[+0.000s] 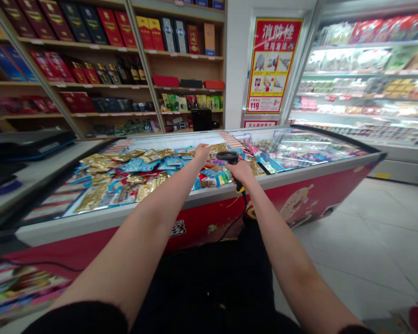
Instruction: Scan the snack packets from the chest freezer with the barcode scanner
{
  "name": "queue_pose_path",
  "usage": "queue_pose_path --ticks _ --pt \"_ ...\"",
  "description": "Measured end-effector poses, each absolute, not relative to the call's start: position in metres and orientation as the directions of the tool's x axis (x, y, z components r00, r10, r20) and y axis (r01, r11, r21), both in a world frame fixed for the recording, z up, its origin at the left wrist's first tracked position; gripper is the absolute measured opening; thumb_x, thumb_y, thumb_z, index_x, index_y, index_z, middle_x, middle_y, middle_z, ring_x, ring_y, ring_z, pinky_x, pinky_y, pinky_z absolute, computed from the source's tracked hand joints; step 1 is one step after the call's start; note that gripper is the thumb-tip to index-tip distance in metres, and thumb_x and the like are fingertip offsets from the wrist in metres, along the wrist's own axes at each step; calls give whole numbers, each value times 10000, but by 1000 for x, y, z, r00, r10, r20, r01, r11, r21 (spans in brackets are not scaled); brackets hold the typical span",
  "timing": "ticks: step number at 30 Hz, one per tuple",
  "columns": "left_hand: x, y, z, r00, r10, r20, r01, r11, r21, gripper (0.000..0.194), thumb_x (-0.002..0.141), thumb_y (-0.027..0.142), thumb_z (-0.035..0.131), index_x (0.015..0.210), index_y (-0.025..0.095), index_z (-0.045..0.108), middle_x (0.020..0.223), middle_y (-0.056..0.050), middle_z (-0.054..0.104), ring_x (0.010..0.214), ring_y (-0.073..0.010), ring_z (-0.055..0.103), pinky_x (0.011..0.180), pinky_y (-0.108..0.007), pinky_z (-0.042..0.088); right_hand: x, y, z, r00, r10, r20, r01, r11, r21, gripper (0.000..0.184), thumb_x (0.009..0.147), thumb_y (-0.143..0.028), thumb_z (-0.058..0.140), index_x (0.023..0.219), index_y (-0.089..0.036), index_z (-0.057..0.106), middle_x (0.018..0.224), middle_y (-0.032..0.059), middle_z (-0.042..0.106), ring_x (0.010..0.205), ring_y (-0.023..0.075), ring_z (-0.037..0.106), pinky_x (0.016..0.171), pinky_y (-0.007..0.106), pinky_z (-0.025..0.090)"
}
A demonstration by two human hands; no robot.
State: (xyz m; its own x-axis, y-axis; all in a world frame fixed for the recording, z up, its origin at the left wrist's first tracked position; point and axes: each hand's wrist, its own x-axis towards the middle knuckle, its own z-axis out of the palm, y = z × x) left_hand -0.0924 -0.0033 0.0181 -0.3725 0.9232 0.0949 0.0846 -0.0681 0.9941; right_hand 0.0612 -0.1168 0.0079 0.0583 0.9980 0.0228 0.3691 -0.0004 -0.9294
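My right hand (242, 172) is closed around the handle of a black barcode scanner (229, 158) with a yellow base and a dark cable hanging down. It hovers over the front rim of a red chest freezer (209, 221). My left hand (202, 151) reaches into the freezer's open middle, fingers curled down onto the packets; what they grip is hidden. Gold and blue ice-cream packets (132, 174) fill the freezer on the left, with mixed colourful packets (264, 157) under the glass lid on the right.
Wooden shelves (153, 55) with boxed goods line the back wall. A red and yellow poster (272, 65) hangs beside a lit refrigerated display (362, 79) on the right. A counter with a dark device (24, 144) stands at left. Pale tiled floor (369, 232) lies to the right.
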Motion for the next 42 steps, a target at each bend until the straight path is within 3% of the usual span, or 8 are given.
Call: queue_pose_path --ticks 8,13,17,20,24,28,36,42 --pt "-123 -8 23 -447 883 143 130 -94 987 172 710 114 650 739 216 514 682 31 577 778 -166 627 753 -267 508 42 -116 12 61 997 45 395 17 -919 287 852 -272 714 612 -185 583 472 33 577 405 160 553 434 246 469" --pt "-150 -12 27 -498 857 134 121 -85 989 163 741 102 602 831 217 529 813 -4 648 828 -168 654 740 -260 511 33 -118 14 49 997 54 392 30 -919 321 864 -286 690 584 -189 565 475 31 570 410 160 557 418 241 456" --pt "-171 -15 23 -566 794 222 313 -42 949 245 749 70 585 948 212 568 993 -48 699 948 -174 668 821 -270 499 30 -114 10 36 998 52 398 33 -917 351 861 -316 700 566 -194 555 472 23 564 409 158 559 418 236 451" --pt "-181 -21 16 -491 813 313 541 3 841 283 713 33 595 928 218 592 1035 -60 720 1046 -207 667 912 -301 474 28 -111 6 29 997 66 410 48 -911 360 860 -326 700 560 -195 552 473 22 564 410 156 562 417 234 450" --pt "-185 -27 6 -371 875 311 719 58 692 237 687 42 650 835 224 620 1031 -93 742 1082 -274 673 934 -337 470 28 -113 6 22 998 64 401 50 -915 348 864 -305 688 567 -195 542 483 24 572 422 156 568 409 233 453" --pt "-181 -24 6 -340 880 331 764 54 643 233 730 82 665 913 226 673 1066 -100 752 1093 -287 678 939 -353 492 35 -117 9 48 998 50 359 29 -933 308 861 -267 690 599 -187 549 483 16 565 400 148 541 399 244 459" --pt "-134 -15 17 -265 912 312 823 46 567 228 839 162 630 1049 194 714 1123 -85 756 1088 -227 689 913 -278 502 83 -112 5 197 980 -11 257 -63 -964 242 868 -209 664 649 -164 571 466 4 549 396 131 519 395 238 468" --pt "-76 2 9 -104 964 244 895 -16 445 249 899 198 554 1009 120 763 1081 -169 764 1092 -279 703 889 -309 506 122 -113 -3 273 959 -75 196 -131 -972 286 878 -238 683 626 -172 567 448 0 533 372 135 507 399 248 466"
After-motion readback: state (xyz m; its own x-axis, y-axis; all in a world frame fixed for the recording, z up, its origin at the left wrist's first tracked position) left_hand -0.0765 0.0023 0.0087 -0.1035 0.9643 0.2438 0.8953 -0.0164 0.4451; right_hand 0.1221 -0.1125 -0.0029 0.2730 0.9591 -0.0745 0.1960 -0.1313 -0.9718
